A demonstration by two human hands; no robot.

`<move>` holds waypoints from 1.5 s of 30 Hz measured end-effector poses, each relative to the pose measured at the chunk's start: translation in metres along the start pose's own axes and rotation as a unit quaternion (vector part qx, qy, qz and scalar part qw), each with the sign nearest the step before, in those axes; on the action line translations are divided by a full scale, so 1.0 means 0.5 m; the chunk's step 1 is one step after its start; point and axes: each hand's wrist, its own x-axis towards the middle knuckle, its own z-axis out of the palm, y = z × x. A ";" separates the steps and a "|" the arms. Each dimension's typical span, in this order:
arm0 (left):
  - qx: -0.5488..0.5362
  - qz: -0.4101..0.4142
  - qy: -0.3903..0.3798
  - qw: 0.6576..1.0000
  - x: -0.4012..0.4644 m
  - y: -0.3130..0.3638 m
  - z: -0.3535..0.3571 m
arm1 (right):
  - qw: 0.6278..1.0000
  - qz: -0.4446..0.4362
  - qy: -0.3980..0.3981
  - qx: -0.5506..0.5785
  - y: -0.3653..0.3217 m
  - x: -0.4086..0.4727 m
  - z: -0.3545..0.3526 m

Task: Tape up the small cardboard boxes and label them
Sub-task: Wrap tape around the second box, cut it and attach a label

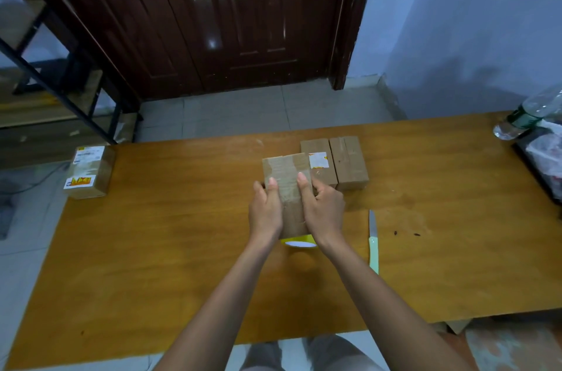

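Sitting far out to the left of the hands, a labelled box rests at the edge of the surface. The left hand and the right hand both grip a small cardboard box, thumbs pressed on what looks like clear tape across its top. A yellow tape roll peeks out under the wrists. Just past the right hand stand two more boxes. A knife lies right of that hand.
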 end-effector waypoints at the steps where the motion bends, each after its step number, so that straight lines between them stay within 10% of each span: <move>1: -0.001 -0.017 -0.011 1.000 0.003 0.004 -0.002 | 1.000 0.003 -0.003 -0.002 0.002 -0.003 -0.001; 45: 0.014 0.027 -0.056 0.998 -0.017 -0.024 -0.074 | 0.997 -0.038 0.001 -0.074 -0.035 -0.068 0.007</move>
